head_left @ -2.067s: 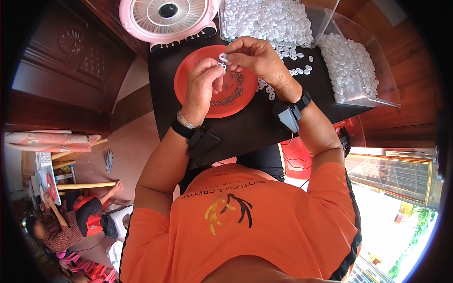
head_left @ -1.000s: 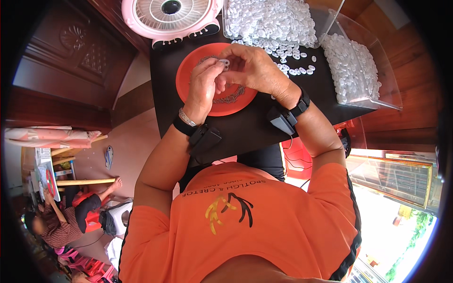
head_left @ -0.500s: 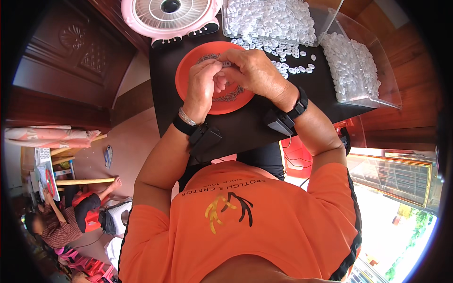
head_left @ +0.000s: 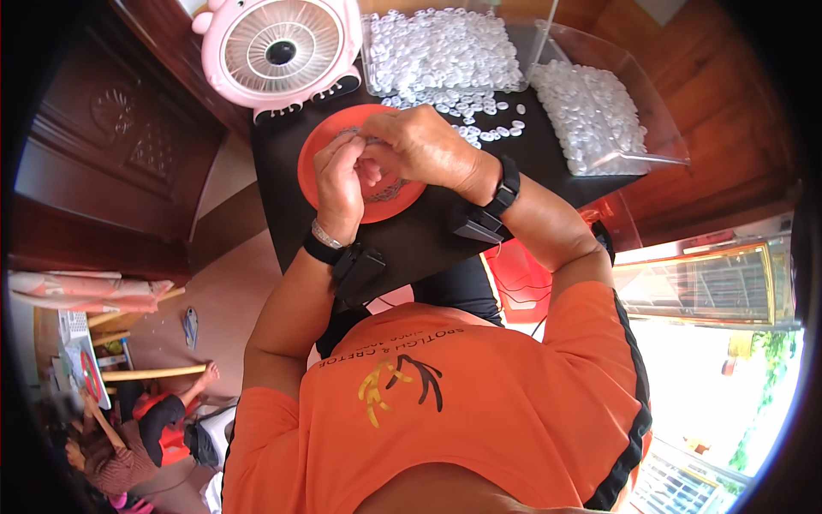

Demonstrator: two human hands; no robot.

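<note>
Both my hands meet over a round orange-red plate [head_left: 306,167], fingertips close together. My left hand [head_left: 341,178] is closed, with thumb and fingers bent upward beside the right. My right hand [head_left: 430,152] reaches in from the right, thumb and forefinger pinched against the left fingertips. Whatever they hold is too small and covered to make out. Small grey metal pieces [head_left: 390,190] lie in the plate, partly hidden under the hands. Just beyond the right hand, small white oval plastic pieces [head_left: 490,134] are scattered on the black tabletop [head_left: 282,201].
Heaps of white oval pieces [head_left: 441,51] fill a clear bin at the back. More fill a second clear bin [head_left: 664,160] at the right. A pink fan [head_left: 281,53] stands at the back left. Another person [head_left: 128,458] sits at the lower left, by a wooden bar [head_left: 154,373].
The view has shifted, so the table items sit further left and slightly lower. My hands stay joined above the plate, with only small finger movements.
</note>
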